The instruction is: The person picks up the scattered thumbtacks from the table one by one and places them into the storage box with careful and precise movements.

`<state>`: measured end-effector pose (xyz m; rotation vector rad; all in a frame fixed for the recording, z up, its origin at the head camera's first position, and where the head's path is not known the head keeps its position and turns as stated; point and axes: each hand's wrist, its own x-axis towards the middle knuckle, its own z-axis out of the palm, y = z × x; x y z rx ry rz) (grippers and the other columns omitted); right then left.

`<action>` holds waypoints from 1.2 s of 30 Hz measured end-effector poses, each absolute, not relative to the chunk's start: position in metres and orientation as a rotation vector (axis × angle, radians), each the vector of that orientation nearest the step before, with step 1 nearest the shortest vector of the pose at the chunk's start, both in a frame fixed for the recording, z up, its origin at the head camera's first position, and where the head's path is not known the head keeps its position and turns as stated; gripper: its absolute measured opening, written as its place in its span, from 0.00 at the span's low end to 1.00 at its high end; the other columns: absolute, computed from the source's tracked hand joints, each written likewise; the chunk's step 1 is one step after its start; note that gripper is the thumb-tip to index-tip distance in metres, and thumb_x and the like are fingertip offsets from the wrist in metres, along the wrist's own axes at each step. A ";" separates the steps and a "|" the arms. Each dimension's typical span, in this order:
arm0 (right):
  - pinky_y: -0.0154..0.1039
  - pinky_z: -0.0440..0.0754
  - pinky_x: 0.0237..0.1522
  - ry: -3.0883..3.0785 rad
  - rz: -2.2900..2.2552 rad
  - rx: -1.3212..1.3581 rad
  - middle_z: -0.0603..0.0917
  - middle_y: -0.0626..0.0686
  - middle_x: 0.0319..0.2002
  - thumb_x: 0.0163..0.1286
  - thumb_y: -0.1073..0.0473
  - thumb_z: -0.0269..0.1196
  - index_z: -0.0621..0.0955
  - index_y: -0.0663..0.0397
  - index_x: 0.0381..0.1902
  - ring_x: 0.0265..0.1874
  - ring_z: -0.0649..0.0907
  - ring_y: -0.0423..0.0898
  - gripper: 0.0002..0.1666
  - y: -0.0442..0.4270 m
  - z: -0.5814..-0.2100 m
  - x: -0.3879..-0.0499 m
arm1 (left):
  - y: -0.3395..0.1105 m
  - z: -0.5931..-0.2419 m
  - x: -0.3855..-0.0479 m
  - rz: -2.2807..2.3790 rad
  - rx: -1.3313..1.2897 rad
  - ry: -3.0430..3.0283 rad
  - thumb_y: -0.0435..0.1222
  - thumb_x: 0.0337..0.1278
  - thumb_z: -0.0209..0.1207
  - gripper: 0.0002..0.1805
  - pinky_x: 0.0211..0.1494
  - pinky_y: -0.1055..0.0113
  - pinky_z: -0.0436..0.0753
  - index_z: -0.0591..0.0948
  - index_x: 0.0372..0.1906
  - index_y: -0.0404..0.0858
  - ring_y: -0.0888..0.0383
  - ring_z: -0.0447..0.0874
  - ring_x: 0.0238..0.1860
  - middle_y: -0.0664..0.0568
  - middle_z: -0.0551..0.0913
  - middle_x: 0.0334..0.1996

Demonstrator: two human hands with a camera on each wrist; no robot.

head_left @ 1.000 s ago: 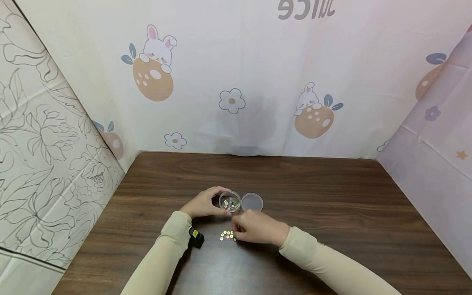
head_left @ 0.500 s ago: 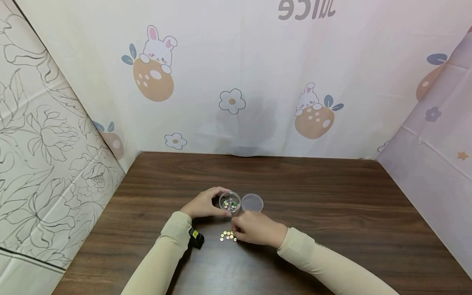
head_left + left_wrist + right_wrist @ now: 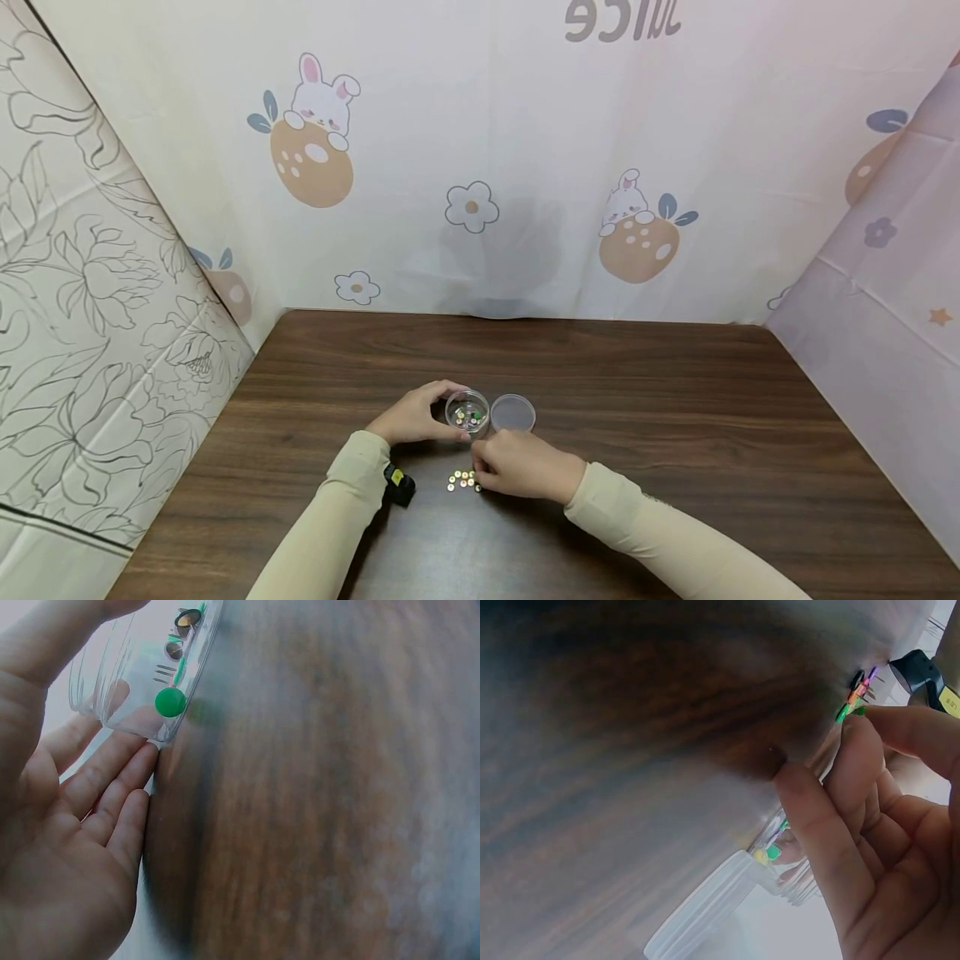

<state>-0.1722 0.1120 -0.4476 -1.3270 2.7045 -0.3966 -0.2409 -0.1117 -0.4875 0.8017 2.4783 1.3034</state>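
My left hand (image 3: 416,414) curls its thumb and fingers round a clear round plastic container (image 3: 467,412) standing without its lid. Inside lie several thumbtacks, one with a green head (image 3: 170,702) in the left wrist view. My right hand (image 3: 519,463) is low over the table, at the right end of a small group of thumbtacks (image 3: 463,482). They lie points up, their gold undersides showing. In the right wrist view a green thumbtack (image 3: 859,711) sits between my thumb and a fingertip, mostly hidden. Coloured heads of other tacks (image 3: 859,694) show just beyond.
A clear round lid (image 3: 513,413) lies flat right of the container, close behind my right hand. A black device with a yellow label (image 3: 400,484) is at my left wrist. The brown wooden table (image 3: 675,400) ends at a patterned curtain (image 3: 480,125).
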 end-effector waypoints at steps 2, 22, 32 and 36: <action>0.26 0.67 0.19 2.698 -0.411 -1.326 0.70 0.34 0.17 0.63 0.61 0.67 0.76 0.43 0.22 0.16 0.68 0.29 0.13 0.112 -0.447 -0.172 | -0.112 -0.488 -0.241 1.308 0.801 2.474 0.46 0.44 0.79 0.39 0.61 0.56 0.73 0.77 0.64 0.47 0.59 0.77 0.55 0.55 0.79 0.54; 0.24 0.67 0.21 2.661 -0.522 -1.353 0.70 0.34 0.18 0.66 0.62 0.65 0.77 0.44 0.25 0.17 0.69 0.27 0.11 0.116 -0.449 -0.177 | -0.113 -0.489 -0.243 1.318 0.799 2.461 0.47 0.44 0.79 0.38 0.61 0.56 0.73 0.77 0.64 0.49 0.60 0.77 0.54 0.57 0.79 0.53; 0.23 0.67 0.21 2.703 -0.598 -1.393 0.71 0.34 0.19 0.67 0.62 0.66 0.80 0.47 0.28 0.17 0.68 0.27 0.07 0.118 -0.448 -0.179 | -0.113 -0.491 -0.244 1.307 0.812 2.470 0.47 0.45 0.79 0.38 0.61 0.56 0.73 0.76 0.64 0.49 0.59 0.77 0.55 0.57 0.79 0.54; 0.23 0.68 0.22 2.697 -0.626 -1.387 0.72 0.33 0.18 0.67 0.62 0.66 0.81 0.47 0.29 0.17 0.68 0.26 0.07 0.119 -0.446 -0.179 | -0.113 -0.491 -0.243 1.289 0.812 2.486 0.47 0.45 0.78 0.39 0.60 0.56 0.74 0.76 0.65 0.48 0.60 0.77 0.55 0.56 0.79 0.55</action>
